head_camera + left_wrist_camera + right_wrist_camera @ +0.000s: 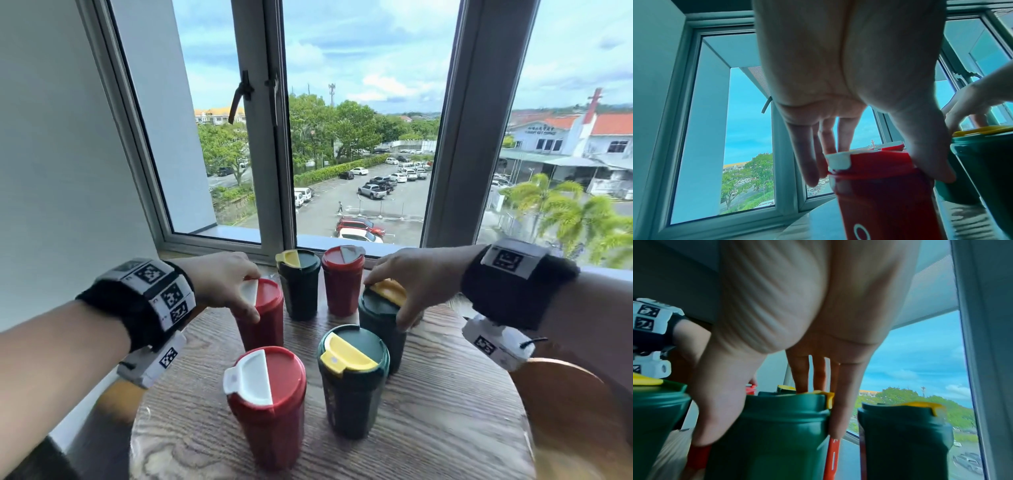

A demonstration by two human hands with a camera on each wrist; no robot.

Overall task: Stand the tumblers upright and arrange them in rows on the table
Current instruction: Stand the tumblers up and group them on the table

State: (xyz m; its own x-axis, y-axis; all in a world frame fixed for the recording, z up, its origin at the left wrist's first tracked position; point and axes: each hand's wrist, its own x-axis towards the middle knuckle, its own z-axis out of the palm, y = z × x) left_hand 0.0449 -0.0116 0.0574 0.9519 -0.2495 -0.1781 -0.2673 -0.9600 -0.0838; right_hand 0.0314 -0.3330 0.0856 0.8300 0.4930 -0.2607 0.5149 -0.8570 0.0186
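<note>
Six lidded tumblers stand upright on the round wooden table [445,428], three red and three dark green. At the back are a green tumbler [298,291] and a red tumbler [342,291]. My left hand [241,291] grips the lid of the middle red tumbler [263,325] from above; in the left wrist view the fingers [809,170] and thumb clasp this red tumbler [879,186]. My right hand [406,301] grips the lid of the middle green tumbler [376,322], seen close in the right wrist view as the green tumbler [772,426]. The front red tumbler [270,407] and front green tumbler [352,387] stand free.
A window frame [270,137] and sill run just behind the back tumblers. A wall stands at the left. A round copper-brown seat [568,411] lies past the table's right edge. Bare tabletop shows at the front and right.
</note>
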